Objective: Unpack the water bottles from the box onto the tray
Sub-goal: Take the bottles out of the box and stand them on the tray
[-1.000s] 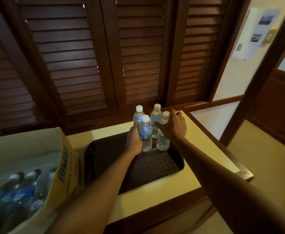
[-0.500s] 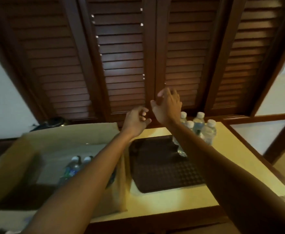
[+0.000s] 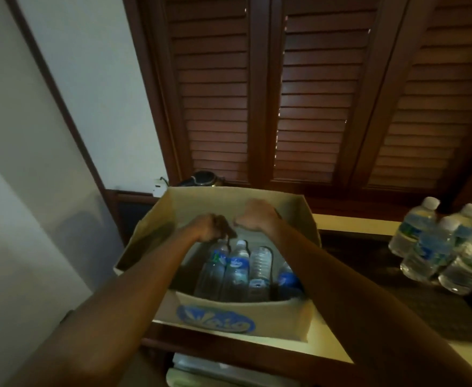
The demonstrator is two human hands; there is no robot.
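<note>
Hands, left (image 3: 211, 227) and right (image 3: 255, 216), now over the box (image 3: 229, 317), fingers curled, empty; earlier above the tray (image 3: 369, 275). Four bottles (image 3: 436, 247) stand right of the box.

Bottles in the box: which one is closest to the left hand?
The leftmost bottle, green mark on its label. Its cap sits right under the left hand; the other three lie further right.

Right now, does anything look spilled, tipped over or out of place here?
Nothing stands out. Four bottles on the tray stand upright in a tight cluster, those in the box lie neatly side by side, and no water shows anywhere. Both hands, left hand and right hand, hover over the box.
</note>
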